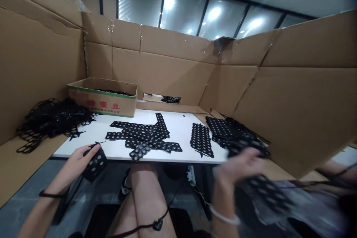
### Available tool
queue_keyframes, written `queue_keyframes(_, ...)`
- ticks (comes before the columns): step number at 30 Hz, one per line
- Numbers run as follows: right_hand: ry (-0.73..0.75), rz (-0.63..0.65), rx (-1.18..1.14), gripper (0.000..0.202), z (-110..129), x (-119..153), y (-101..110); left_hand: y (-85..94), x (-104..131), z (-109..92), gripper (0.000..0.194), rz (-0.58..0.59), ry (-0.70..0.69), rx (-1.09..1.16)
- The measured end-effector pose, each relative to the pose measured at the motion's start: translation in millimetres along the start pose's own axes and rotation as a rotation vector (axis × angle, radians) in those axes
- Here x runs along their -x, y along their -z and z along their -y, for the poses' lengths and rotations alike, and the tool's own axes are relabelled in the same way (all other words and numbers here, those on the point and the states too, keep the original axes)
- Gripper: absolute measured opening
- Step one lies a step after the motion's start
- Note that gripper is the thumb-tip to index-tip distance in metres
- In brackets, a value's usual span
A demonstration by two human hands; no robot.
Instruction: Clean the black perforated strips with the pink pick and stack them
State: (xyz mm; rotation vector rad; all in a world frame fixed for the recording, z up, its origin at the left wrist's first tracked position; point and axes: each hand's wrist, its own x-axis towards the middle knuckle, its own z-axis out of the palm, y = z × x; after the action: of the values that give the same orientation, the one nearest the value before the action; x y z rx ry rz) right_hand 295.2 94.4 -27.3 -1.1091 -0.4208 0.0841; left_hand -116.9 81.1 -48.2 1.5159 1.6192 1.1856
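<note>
My left hand [83, 160] is at the table's front left edge, closed on a short black perforated strip [96, 165]. A small black star-shaped piece [96, 143] sticks up by its thumb. On the right my right hand [242, 167] is smeared by motion. It appears closed on a longer black perforated strip [269, 193] that slants down past the table edge. Behind that hand lies a pile of black perforated sheets [225, 130]. A single perforated sheet [201, 139] lies left of the pile. Several crossed perforated strips [145, 134] overlap at the table's middle.
A tangled black heap [52, 119] lies at the left, with loose star pieces [76, 135] beside it. An open cardboard box [106, 100] with black pieces stands behind. Tall cardboard walls [173, 63] enclose the white table [181, 152]. Another person's arm [338, 169] shows at far right.
</note>
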Motion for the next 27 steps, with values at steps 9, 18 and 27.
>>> queue_keyframes(9,-0.162,1.390,0.013,0.037,-8,208,-83,-16.6,20,-24,0.037,0.157,-0.186,-0.002)
queue_keyframes(18,-0.161,1.410,-0.230,0.022,22,228,-76,-8.7,26,-27,0.032,0.316,-0.207,0.026)
queue_keyframes(27,-0.646,0.570,-0.356,0.012,-12,179,-63,39.9,-5,10,0.037,-0.286,-0.160,-0.029)
